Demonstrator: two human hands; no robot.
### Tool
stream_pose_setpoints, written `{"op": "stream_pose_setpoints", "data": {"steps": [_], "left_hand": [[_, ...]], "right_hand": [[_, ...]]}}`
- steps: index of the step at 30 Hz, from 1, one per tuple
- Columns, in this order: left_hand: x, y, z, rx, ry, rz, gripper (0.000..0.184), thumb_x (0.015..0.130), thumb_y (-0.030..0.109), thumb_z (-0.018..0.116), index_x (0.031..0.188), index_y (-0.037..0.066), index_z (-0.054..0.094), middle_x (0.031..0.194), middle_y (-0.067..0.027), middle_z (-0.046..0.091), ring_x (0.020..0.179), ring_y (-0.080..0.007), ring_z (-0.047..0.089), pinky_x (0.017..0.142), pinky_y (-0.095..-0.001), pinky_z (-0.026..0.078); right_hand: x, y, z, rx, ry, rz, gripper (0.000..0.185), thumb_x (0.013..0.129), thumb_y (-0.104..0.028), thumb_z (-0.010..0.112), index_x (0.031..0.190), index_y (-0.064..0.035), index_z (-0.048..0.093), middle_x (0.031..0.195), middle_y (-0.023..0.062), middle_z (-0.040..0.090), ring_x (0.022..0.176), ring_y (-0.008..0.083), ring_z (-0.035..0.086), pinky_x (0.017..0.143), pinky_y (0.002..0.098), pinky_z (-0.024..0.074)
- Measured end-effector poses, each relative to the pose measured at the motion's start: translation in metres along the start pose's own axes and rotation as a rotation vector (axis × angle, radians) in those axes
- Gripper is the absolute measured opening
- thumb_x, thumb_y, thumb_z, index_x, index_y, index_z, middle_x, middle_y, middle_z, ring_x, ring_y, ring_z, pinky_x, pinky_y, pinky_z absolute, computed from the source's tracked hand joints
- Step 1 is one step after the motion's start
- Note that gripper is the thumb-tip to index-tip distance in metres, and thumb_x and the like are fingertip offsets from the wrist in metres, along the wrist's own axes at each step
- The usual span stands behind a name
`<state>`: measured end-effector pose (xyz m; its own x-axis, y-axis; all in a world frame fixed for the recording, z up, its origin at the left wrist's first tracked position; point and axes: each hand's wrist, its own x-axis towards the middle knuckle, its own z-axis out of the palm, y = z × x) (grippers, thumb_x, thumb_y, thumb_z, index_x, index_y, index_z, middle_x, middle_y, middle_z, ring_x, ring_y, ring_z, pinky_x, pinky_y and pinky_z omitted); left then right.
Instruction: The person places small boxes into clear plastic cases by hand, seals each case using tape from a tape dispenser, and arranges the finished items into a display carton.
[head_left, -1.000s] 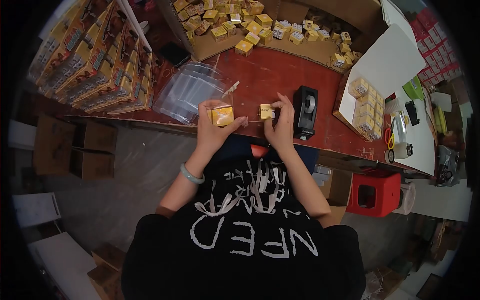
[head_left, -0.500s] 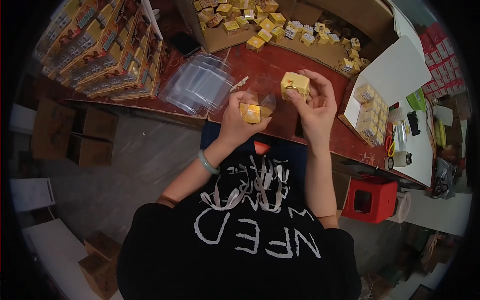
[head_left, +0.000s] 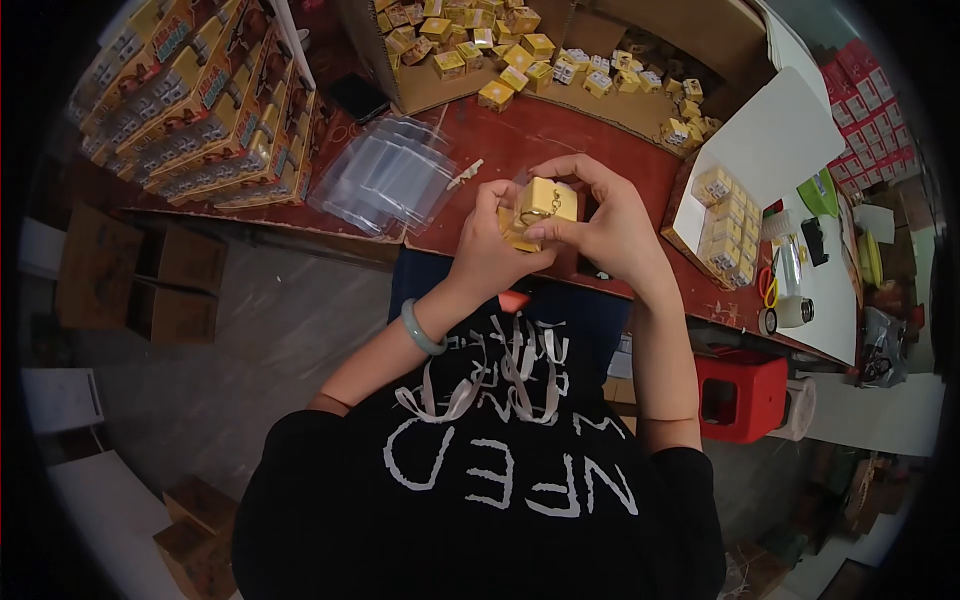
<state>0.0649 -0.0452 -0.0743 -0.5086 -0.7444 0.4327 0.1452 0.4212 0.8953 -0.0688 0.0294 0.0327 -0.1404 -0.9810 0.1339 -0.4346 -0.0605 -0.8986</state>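
Note:
My right hand (head_left: 610,225) grips a pale yellow cube (head_left: 548,202) with a small metal chain on its face. My left hand (head_left: 487,245) is closed round a clear plastic box with a yellow printed part (head_left: 517,232). The cube is right at the clear box's top, overlapping it; whether it is partly inside cannot be told. Clear flat plastic sleeves (head_left: 385,175) lie on the red table left of my hands. The black tape dispenser is mostly hidden behind my right hand.
Stacked display boxes (head_left: 205,110) stand at the left, near a black phone (head_left: 358,97). Behind is a cardboard box (head_left: 440,92) with many yellow cubes. An open white-lidded box (head_left: 690,215) with cubes, scissors (head_left: 768,287) and tape (head_left: 767,321) are at the right.
My right hand has brought the yellow cube leftward and down to the clear box in my left hand. A second ago the hands were apart, with the cube lower beside the tape dispenser.

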Motion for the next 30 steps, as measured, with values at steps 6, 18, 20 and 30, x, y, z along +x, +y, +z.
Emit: {"op": "stream_pose_setpoints", "data": {"steps": [6,18,20,30], "left_hand": [[0.004,0.007,0.0,-0.075,0.013,0.008,0.075,0.067,0.011,0.088,0.122,0.002,0.038,0.11,-0.0114,0.056,0.1,-0.0165,0.061,0.085,-0.0295,0.052],[0.004,0.009,0.002,0.06,0.03,0.601,0.079,0.065,0.006,0.085,0.123,0.011,0.032,0.119,-0.0176,0.046,0.105,-0.0291,0.055,0.089,-0.0372,0.048],[0.0,0.01,0.002,0.081,-0.028,0.545,0.077,0.065,0.005,0.084,0.121,0.01,0.032,0.12,-0.0175,0.044,0.108,-0.0276,0.053,0.091,-0.0369,0.046],[-0.001,0.023,0.016,-0.091,-0.021,0.247,0.099,0.068,0.009,0.085,0.137,0.002,0.015,0.114,-0.0176,0.051,0.104,-0.0244,0.06,0.088,-0.0344,0.05]], "right_hand": [[-0.016,0.011,-0.005,0.1,0.553,-0.337,0.06,0.072,-0.013,0.085,0.123,-0.0048,0.054,0.132,0.0104,0.055,0.122,0.021,0.051,0.102,0.0373,0.0395],[-0.021,0.013,0.022,0.925,0.046,0.095,0.027,0.094,-0.004,0.059,0.118,0.007,0.062,0.127,0.0154,0.062,0.113,0.0198,0.061,0.096,0.0343,0.0512],[-0.022,0.018,0.026,0.816,0.131,0.051,0.026,0.093,-0.002,0.058,0.117,0.0075,0.063,0.128,0.0159,0.062,0.114,0.0208,0.061,0.097,0.0342,0.0505],[-0.035,0.035,0.021,0.01,0.24,-0.449,0.035,0.087,0.001,0.065,0.122,0.0033,0.064,0.129,0.0189,0.062,0.125,0.0311,0.054,0.105,0.0387,0.0435]]}}
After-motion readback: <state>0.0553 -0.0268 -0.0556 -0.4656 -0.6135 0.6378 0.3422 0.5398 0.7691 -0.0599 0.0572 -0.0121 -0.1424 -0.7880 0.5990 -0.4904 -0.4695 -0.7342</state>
